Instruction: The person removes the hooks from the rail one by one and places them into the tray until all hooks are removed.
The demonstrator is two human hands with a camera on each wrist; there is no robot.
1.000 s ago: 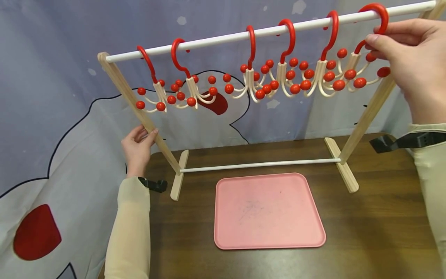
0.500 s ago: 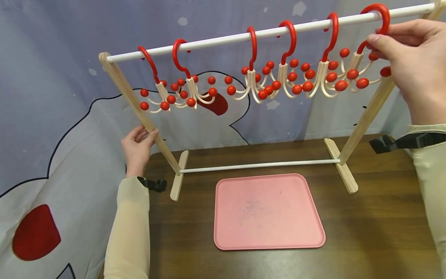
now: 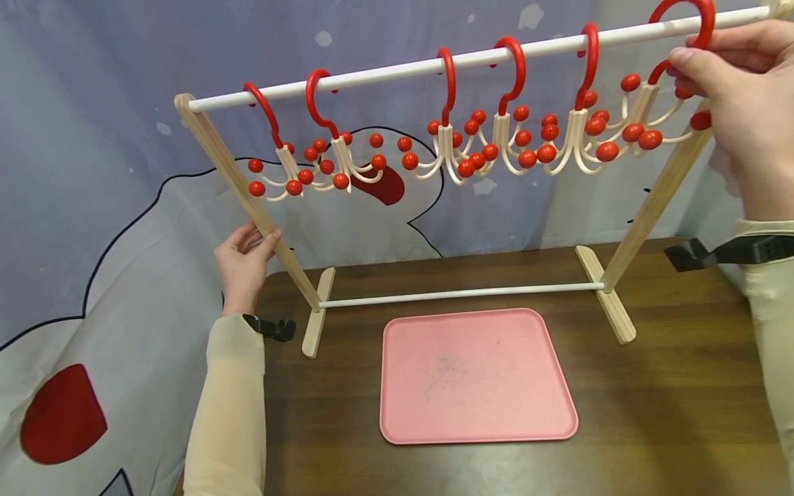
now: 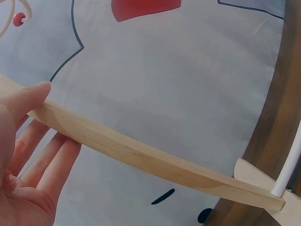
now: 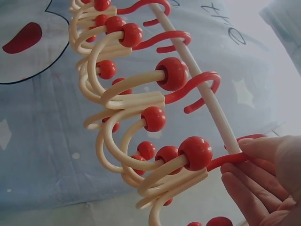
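Observation:
My left hand grips the wooden left post of a hanging rack, thumb on one side and fingers on the other. My right hand pinches the red hook of the rightmost multi-prong hanger between thumb and fingers. That hook still loops over the white top rod, its top rising above it. Cream prongs with red ball tips hang from it, overlapping the neighbouring hanger. Several like hangers, among them one in the middle, hang along the rod.
A pink tray lies on the brown wooden table in front of the rack. The lower white bar joins the two wooden feet, including the right foot. A patterned curtain hangs behind.
My right hand has moved right and slightly up, carrying the rightmost hanger along the rod toward its right end. The left hand stays on the post.

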